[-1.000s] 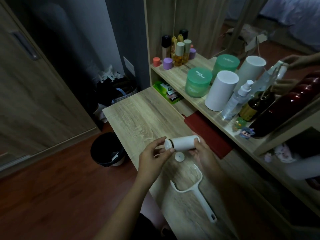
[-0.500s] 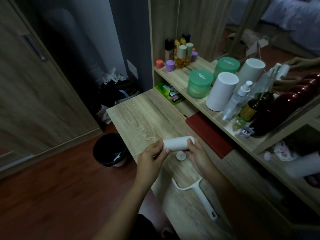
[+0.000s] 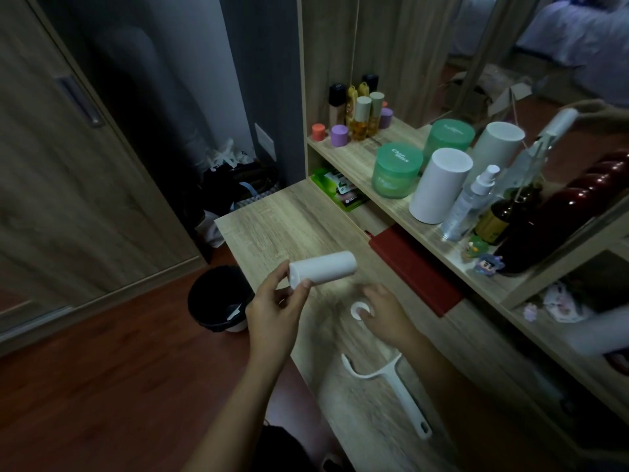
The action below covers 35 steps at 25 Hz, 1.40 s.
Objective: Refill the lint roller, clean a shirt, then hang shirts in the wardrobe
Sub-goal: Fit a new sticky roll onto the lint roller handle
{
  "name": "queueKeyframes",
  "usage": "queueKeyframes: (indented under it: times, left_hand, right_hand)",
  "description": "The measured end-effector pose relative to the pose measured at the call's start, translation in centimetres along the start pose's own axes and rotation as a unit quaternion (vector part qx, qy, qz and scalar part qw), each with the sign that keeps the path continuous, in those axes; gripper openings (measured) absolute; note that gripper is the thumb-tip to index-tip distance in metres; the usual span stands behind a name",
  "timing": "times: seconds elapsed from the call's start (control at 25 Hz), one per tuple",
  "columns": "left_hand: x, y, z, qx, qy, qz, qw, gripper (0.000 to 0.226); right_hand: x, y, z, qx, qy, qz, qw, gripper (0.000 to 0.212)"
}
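Aloft, left hand (image 3: 276, 310) grips roll (image 3: 327, 272); bin (image 3: 198, 310) holds scrap.

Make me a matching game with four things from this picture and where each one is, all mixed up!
Things:
1. white roll
2. small white cap
3. roller handle
4. black bin

Places:
A. on the floor beside the table
B. lying on the table, nothing touching it
C. gripped by the left hand
D. at the fingertips of the right hand

Pairs: 1-C, 2-D, 3-B, 4-A
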<state>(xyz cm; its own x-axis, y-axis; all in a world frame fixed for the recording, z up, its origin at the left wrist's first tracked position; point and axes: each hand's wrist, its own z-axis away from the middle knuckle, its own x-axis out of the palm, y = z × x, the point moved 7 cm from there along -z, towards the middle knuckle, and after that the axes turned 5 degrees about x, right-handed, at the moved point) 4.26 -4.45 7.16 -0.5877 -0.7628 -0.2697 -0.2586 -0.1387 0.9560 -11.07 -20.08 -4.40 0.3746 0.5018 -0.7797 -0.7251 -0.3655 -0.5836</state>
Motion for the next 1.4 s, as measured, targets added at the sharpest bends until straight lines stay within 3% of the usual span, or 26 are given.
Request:
queueKeyframes:
  times: [0.2,0.28,0.36,0.44,0.52,0.64,1.04,1.24,1.4]
  left_hand:
    - [-0.3,0.7,0.1,0.009,-0.004,0.0,1.0,0.047]
    - [-0.4,0.4,0.2,0.001,-0.005,0.013,1.0,0.046]
    - [-0.5,-0.3,0.3,-0.029,-0.004,0.055,0.998,0.043]
    - [-0.5,-1.7,0.2,-0.079,0.0,0.125,0.989,0.04]
    - [-0.5,-3.3,0.2,-0.129,0.003,0.186,0.974,0.038]
    - [-0.5,-4.3,0.1,-0.15,-0.006,0.198,0.969,0.036]
    - [0.7,-3.9,0.5,-0.145,-0.046,0.21,0.966,0.032]
    - [0.9,-4.0,0.9,-0.15,-0.053,0.205,0.966,0.035]
    - [1.1,-3.1,0.2,-0.132,-0.05,0.203,0.969,0.033]
  right_hand:
    - [2.9,0.0,-0.9,-0.02,-0.076,0.187,0.979,0.043]
    - [3.2,0.1,-1.0,-0.014,-0.074,0.194,0.978,0.04]
    - [2.5,-0.1,-0.7,0.013,-0.043,0.09,0.995,0.037]
    - [1.0,-0.6,0.1,0.057,0.0,-0.133,0.989,0.036]
    - [-0.5,-1.9,1.5,0.085,0.014,-0.372,0.924,0.037]
    - [-3.3,-3.7,3.5,0.039,0.045,-0.477,0.877,0.035]
    - [-3.5,-5.1,4.8,-0.012,-0.003,-0.472,0.881,0.043]
    - [-3.6,-5.2,4.9,-0.03,0.028,-0.404,0.914,0.039]
    - [-3.9,-5.4,5.0,-0.034,0.07,-0.404,0.912,0.037]
